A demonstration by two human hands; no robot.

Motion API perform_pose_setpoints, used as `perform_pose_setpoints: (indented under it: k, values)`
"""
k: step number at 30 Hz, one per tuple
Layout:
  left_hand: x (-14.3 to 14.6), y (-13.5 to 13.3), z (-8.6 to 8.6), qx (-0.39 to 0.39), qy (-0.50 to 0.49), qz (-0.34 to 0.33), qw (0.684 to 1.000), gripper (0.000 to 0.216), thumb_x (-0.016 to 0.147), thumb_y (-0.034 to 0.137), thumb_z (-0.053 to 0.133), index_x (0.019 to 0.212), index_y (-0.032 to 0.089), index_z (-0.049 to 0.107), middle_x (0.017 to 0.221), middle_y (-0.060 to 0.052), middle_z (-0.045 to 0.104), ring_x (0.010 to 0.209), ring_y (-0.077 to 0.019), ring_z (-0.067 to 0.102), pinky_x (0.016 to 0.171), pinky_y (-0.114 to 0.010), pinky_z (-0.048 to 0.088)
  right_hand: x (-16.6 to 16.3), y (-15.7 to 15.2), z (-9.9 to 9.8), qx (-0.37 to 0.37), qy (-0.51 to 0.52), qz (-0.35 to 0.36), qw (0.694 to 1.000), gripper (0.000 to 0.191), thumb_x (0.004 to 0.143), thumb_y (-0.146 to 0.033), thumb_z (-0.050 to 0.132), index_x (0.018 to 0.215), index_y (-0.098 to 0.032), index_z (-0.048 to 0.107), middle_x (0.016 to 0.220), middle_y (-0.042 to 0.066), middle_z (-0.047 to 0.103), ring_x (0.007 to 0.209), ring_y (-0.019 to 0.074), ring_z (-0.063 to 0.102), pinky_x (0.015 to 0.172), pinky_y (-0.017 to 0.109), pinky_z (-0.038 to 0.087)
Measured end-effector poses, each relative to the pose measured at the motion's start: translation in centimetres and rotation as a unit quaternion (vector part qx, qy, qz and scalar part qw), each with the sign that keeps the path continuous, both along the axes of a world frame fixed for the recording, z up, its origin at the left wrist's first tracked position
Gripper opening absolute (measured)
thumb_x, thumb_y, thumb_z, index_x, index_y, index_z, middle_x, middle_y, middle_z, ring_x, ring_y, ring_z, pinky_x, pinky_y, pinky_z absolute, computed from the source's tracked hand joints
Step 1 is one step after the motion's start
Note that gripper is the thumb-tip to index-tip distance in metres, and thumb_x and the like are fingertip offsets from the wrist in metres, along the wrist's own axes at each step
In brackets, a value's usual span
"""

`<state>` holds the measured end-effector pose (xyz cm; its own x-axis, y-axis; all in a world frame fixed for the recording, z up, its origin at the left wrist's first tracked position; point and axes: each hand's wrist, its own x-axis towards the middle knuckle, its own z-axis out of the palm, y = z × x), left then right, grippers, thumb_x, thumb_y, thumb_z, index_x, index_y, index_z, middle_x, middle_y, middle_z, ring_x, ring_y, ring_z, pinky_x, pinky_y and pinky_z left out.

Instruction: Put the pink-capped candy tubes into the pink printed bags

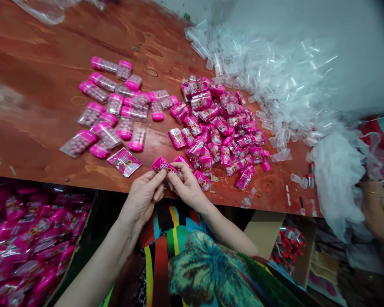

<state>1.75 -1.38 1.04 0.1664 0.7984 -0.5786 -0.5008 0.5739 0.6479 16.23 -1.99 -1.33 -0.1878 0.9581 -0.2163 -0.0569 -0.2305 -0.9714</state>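
Observation:
Near the table's front edge, my left hand (147, 189) and my right hand (185, 185) meet with thumbs and fingers pinched on a pink printed wrapper (161, 164). Whether a candy bottle is inside it is hidden by my fingers. A flat pink wrapper (124, 162) lies just left of my hands. Beyond it are several unwrapped clear candy bottles (108, 134) with pink caps and pale pink balls inside. Right of my hands spreads a heap of candy bottles in pink wrappers (216, 128), its nearest pieces close to my right fingers.
A large pile of clear plastic tubes (259, 72) covers the table's far right. A box of pink wrapped bottles (28, 238) stands below at left. Below at right is a carton (262, 232) with red-capped items. Another person's arm (376, 209) shows beside a translucent bag (334, 183).

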Motion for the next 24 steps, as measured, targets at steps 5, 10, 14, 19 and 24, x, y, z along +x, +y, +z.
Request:
perform_pose_setpoints:
  k: [5,10,14,19,24]
  values:
    - [-1.8,0.6,0.5,0.059,0.079,0.08,0.992,0.04,0.076,0.048,0.094,0.09,0.014,0.079,0.071,-0.004,0.074,0.038,-0.0036,0.037,0.038,-0.021,0.024,4.1,1.6,3.1,0.102,-0.136,-0.136,0.976,0.051,0.107,-0.05,0.063,0.152,-0.029,0.049,0.087,0.001,0.063,0.072,0.019,0.06,0.066,0.033,0.053]
    - [-3.0,-0.1,-0.2,0.106,0.208,0.074,0.97,0.026,0.086,0.041,0.084,0.092,0.016,0.08,0.07,-0.002,0.074,0.04,-0.0054,0.042,0.041,-0.02,0.028,4.1,1.4,4.7,0.171,-0.395,-0.053,0.901,0.057,0.112,-0.043,0.056,0.164,-0.024,0.047,0.111,0.011,0.073,0.085,0.0238,0.069,0.076,0.036,0.059]
    - [-2.5,-0.9,-1.0,0.108,0.296,-0.03,0.949,0.027,0.086,0.042,0.078,0.097,0.017,0.079,0.048,0.004,0.059,0.042,-0.0132,0.052,0.044,-0.022,0.037,0.0,-0.3,2.3,0.147,-0.599,0.168,0.769,0.045,0.116,-0.034,0.044,0.158,-0.023,0.059,0.125,0.015,0.072,0.086,0.0234,0.075,0.069,0.032,0.057]
    - [-1.9,-0.8,-1.5,0.126,0.336,-0.063,0.931,0.02,0.082,0.036,0.075,0.092,0.019,0.077,0.054,0.001,0.064,0.043,-0.0163,0.056,0.044,-0.025,0.041,-1.3,-0.8,-0.5,0.169,-0.654,0.169,0.718,0.041,0.117,-0.027,0.043,0.152,-0.023,0.064,0.115,0.012,0.073,0.09,0.0204,0.076,0.066,0.027,0.052]
    - [-1.9,-0.4,-1.8,0.123,0.351,-0.058,0.927,0.021,0.072,0.035,0.082,0.08,0.021,0.069,0.061,0.001,0.067,0.042,-0.0153,0.056,0.042,-0.026,0.04,-0.2,-0.1,-1.8,0.212,-0.56,0.085,0.797,0.031,0.115,-0.025,0.049,0.116,-0.015,0.078,0.104,0.012,0.076,0.094,0.0205,0.074,0.077,0.027,0.056]
